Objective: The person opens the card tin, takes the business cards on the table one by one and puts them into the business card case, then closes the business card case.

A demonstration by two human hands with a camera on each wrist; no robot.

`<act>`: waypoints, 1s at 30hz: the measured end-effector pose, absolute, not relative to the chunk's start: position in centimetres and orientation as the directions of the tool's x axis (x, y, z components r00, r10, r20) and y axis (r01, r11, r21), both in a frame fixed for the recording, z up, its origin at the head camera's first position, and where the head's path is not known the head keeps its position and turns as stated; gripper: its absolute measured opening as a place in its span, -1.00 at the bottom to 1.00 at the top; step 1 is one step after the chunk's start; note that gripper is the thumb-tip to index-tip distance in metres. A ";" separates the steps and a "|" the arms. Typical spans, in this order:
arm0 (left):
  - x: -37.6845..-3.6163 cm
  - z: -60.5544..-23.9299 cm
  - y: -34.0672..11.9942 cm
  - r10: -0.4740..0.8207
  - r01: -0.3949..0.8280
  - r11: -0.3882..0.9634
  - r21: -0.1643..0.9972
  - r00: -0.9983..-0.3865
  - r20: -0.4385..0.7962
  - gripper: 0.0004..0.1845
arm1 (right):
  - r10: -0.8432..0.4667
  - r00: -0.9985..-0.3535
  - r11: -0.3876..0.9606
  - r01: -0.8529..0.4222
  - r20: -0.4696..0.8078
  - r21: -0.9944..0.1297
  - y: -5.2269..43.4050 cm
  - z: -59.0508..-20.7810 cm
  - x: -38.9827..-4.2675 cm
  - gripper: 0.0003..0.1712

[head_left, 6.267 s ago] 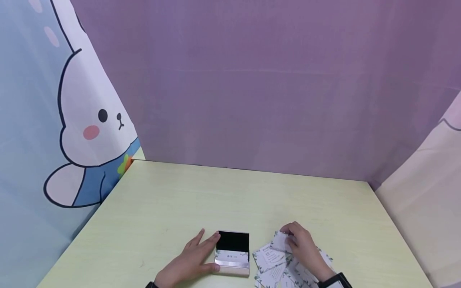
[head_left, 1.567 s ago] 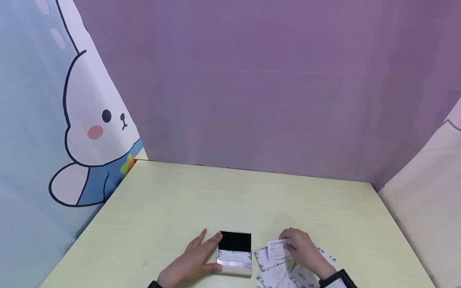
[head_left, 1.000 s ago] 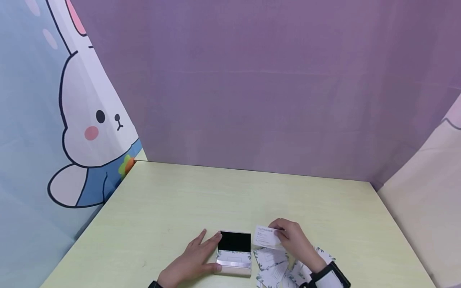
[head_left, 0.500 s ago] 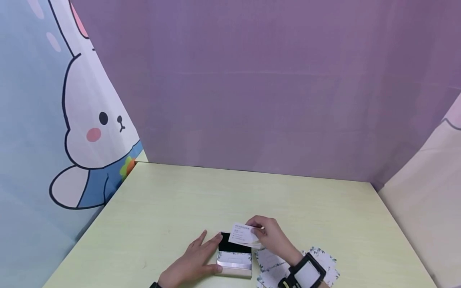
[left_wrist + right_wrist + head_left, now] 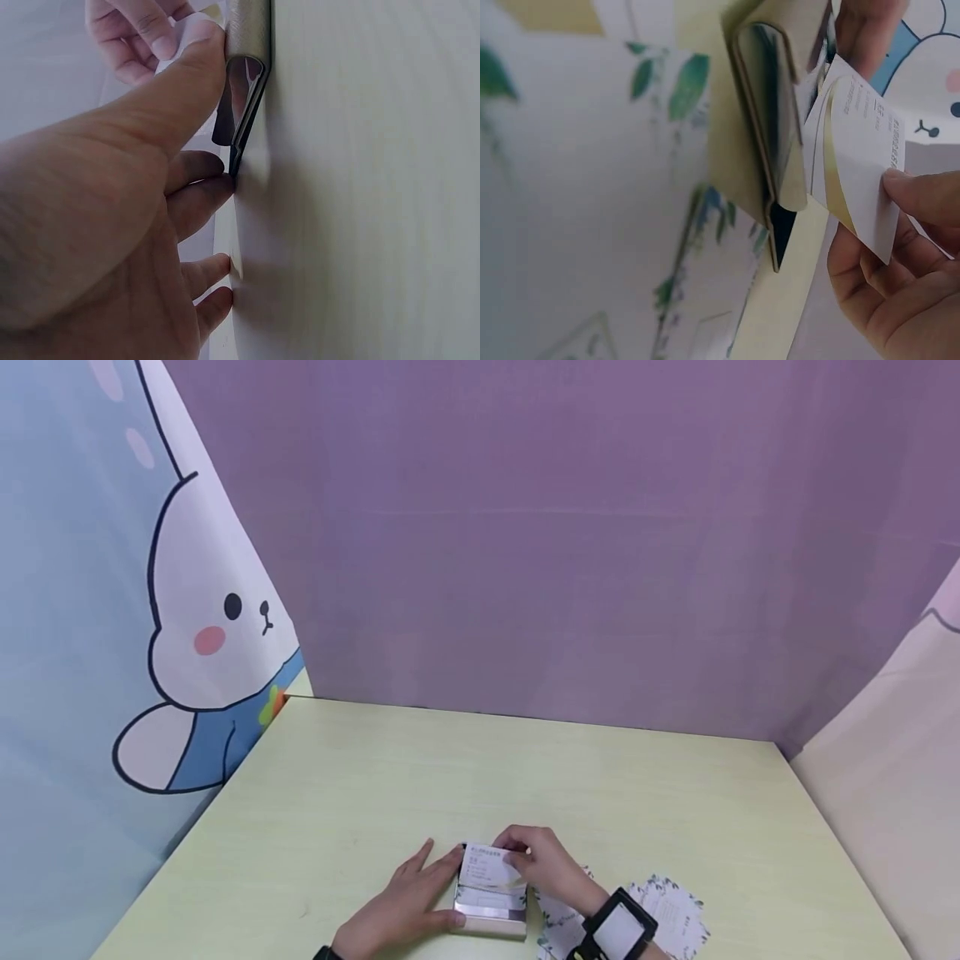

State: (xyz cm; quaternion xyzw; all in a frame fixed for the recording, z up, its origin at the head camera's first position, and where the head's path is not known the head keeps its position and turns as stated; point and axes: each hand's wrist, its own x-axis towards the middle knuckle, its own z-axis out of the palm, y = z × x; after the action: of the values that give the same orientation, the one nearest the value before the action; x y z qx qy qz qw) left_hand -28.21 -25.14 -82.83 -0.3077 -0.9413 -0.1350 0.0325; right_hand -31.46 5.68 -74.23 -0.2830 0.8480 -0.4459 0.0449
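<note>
Holding the card box [image 5: 489,912] still, the left hand [image 5: 401,906] lies flat beside it while right hand [image 5: 542,864] fingertips pinch a card [image 5: 486,865] over its opening

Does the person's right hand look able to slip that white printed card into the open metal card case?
Probably yes: the right hand pinches the white printed card right above the open metal card case, which the left hand steadies; nothing blocks the opening.

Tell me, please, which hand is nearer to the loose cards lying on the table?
Right. The right hand pinches a card over the case, its wrist above the loose cards; the left hand rests at the case's far side.
</note>
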 end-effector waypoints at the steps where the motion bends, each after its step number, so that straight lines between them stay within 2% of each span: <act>1: -28.5 -83.5 -25.3 0.571 0.592 0.776 0.219 -0.806 0.153 0.10 | -0.525 -0.834 0.447 -0.439 0.169 -0.779 5.7 -75.9 -32.1 -0.69; 6: -29.6 -85.9 -25.7 0.575 0.595 0.777 0.205 -0.804 0.154 0.09 | -0.542 -0.829 0.470 -0.436 0.139 -0.767 5.6 -81.5 -33.8 -0.72; 10: -29.6 -85.9 -25.7 0.573 0.597 0.780 0.187 -0.802 0.169 0.09 | -0.523 -0.845 0.511 -0.413 0.108 -0.754 5.5 -82.2 -33.6 -0.78; 14: -28.5 -83.1 -25.2 0.572 0.595 0.780 0.195 -0.804 0.163 0.08 | -0.511 -0.855 0.554 -0.405 0.087 -0.727 5.3 -78.4 -31.7 -0.79; 18: -27.2 -79.6 -24.5 0.576 0.599 0.768 0.228 -0.801 0.163 0.06 | -0.532 -0.842 0.530 -0.409 0.083 -0.743 5.1 -74.4 -29.9 -0.79; 25: -25.1 -74.2 -23.2 0.536 0.537 0.782 0.316 -0.838 0.097 0.02 | -0.605 -0.792 0.491 -0.456 0.085 -0.742 5.2 -73.9 -28.8 -0.82; 28: -24.9 -73.6 -23.0 0.534 0.525 0.782 0.334 -0.842 0.073 0.02 | -0.620 -0.778 0.469 -0.473 0.103 -0.746 5.1 -72.7 -28.1 -0.85; 30: -25.9 -75.8 -23.6 0.557 0.547 0.761 0.348 -0.827 0.081 0.01 | -0.628 -0.769 0.471 -0.493 0.114 -0.732 5.0 -71.6 -27.5 -0.88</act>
State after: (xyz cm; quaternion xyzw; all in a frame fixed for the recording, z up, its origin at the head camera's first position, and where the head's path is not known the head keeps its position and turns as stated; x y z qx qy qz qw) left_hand -25.90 -23.65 -75.83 -0.2940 -0.9384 -0.1812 -0.0137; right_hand -27.48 5.04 -71.56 -0.3285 0.8532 -0.3959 0.0857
